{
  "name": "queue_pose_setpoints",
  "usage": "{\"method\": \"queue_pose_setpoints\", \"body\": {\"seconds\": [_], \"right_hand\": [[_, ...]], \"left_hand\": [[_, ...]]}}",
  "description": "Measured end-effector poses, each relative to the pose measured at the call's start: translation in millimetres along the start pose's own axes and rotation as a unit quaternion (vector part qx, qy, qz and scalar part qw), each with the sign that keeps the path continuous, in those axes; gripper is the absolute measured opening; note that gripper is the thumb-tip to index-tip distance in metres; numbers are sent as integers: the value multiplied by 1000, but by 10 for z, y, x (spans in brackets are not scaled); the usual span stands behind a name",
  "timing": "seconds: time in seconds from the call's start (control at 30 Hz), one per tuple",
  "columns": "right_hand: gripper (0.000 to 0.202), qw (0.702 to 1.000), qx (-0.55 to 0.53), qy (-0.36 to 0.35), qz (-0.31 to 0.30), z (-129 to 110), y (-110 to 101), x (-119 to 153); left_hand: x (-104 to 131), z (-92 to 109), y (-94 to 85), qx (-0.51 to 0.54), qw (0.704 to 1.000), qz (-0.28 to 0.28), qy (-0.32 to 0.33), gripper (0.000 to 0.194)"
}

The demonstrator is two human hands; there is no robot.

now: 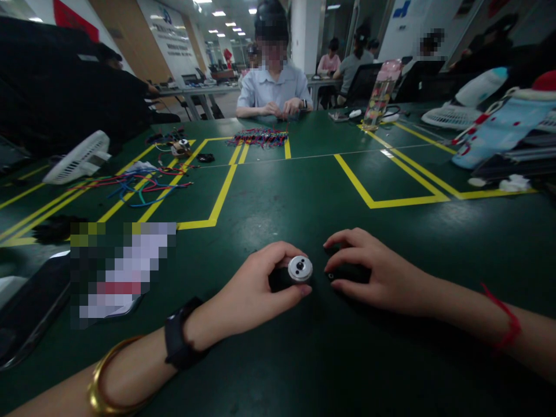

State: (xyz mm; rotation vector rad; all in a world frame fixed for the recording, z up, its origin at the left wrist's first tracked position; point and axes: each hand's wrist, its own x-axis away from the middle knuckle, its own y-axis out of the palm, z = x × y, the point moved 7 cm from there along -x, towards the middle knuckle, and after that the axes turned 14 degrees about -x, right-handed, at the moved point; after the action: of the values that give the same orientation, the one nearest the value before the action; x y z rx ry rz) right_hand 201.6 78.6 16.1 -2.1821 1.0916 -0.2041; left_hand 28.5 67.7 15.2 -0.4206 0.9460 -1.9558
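My left hand (260,286) is closed around a small motor-like silver cylinder (300,270), thumb on the near side and fingers on the far side. Its round end faces up, showing a dark centre and small dark holes. Just to the right, my right hand (369,266) is curled with its palm toward the cylinder. A tiny dark piece with a pale ring (330,276) shows between its thumb and a fingertip; its kind is too small to tell. The two hands are apart, low over the green table (278,202).
Loose coloured wires (152,185) and a white fan (80,159) lie at the left. A wire bundle (260,138) sits before a person (274,87) across the table. A clear bottle (382,95) and a blue bottle (499,130) stand at the right. Yellow tape (408,201) marks the tabletop.
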Motion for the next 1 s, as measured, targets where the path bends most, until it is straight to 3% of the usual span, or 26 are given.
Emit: {"method": "queue_pose_setpoints", "body": {"seconds": [0.07,0.27,0.4,0.57,0.7,0.9,1.0], "right_hand": [[12,1000,23,-12,-5,-62,29,-22],[13,992,-46,-76,85,-399,-87,-217],[11,992,-44,-106,60,-574,-16,-321],[10,993,-58,-90,49,-555,0,-333],[14,992,-89,-40,86,-400,-154,-289],[24,975,-152,105,125,208,-285,-97],[25,967,-181,114,141,316,-290,-4]], "left_hand": [[-9,-3,0,2,1000,5,0,26],[-22,-22,25,-4,1000,12,-2,24],[-25,-21,22,-19,1000,22,1,23],[-33,-14,11,-21,999,25,6,21],[-33,-11,12,-6,1000,16,4,25],[-19,10,-6,3,1000,6,2,25],[-7,13,-10,0,1000,7,1,25]]}}
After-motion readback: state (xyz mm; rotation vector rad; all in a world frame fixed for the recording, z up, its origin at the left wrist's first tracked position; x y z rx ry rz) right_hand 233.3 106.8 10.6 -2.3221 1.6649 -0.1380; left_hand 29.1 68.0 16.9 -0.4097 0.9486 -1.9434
